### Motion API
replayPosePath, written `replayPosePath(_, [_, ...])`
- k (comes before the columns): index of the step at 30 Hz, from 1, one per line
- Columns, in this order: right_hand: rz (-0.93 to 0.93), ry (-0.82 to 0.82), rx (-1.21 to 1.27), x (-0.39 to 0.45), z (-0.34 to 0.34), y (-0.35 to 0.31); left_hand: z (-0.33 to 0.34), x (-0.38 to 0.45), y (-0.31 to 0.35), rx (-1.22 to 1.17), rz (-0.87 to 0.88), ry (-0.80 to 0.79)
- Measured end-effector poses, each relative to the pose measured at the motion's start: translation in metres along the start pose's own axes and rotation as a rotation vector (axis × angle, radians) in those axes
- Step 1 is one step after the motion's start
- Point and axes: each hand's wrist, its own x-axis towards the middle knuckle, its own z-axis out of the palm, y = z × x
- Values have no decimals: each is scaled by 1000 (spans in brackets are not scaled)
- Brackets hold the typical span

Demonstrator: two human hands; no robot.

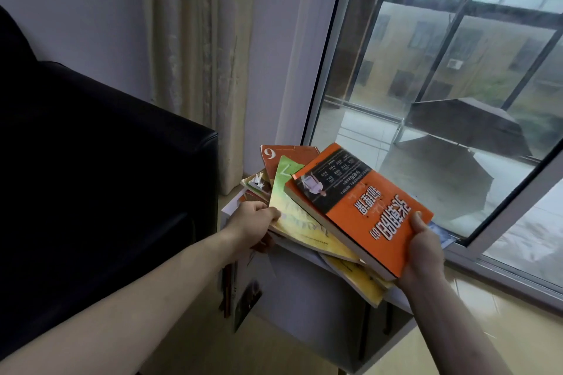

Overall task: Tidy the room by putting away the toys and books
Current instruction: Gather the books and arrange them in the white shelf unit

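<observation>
A fanned stack of several books sits over the top of a small white shelf unit (307, 292) by the window. Topmost is an orange book (359, 207) with black band and dark lettering. Under it lie a yellow-green book (292, 216), a red-brown book (286, 154) marked 9, and another yellow book (359, 280). My right hand (425, 250) grips the near edge of the orange book, thumb on its cover. My left hand (253, 224) holds the left edge of the stack at the yellow-green book.
A black leather sofa (100, 176) fills the left side, its arm right beside the shelf. A beige curtain (198, 55) hangs behind. A large window (441, 85) with its sill runs along the right. More books (231, 292) stand upright in the shelf below.
</observation>
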Motion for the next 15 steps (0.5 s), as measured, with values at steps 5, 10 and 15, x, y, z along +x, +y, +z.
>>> replayPosePath(5, [-10,26,-28,-4,-5,-5,-12,7,4,-118,1,30])
replayPosePath(10, [32,72,-4,-2,-14,-4,-22,4,1,-84,-97,-122])
replayPosePath(15, [60,60,18,0,-20,-3,-23,2,-3,22,3,-160])
